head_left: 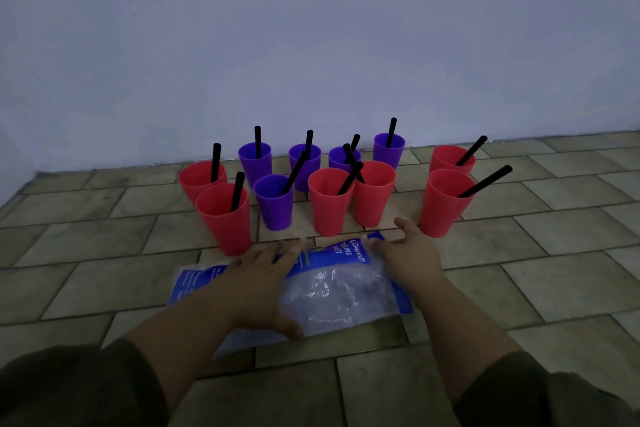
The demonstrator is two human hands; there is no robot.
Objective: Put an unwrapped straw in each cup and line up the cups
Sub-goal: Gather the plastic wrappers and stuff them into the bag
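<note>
Against a pale wall (311,28), on tiled floor (571,288): eleven cups in two loose rows, six red (330,208) and five purple (273,204), each with a black straw (237,191) leaning inside. Nearer, a clear-and-blue plastic bag (341,288) lying flat, crumpled in the middle. Both forearms stretched forward, dark sleeves (69,388) pushed up. Left hand (256,282) palm down on the bag, fingers spread and blurred. Right hand (407,253) open on the bag's far right corner, thumb pointing toward the cups, gripping nothing.
</note>
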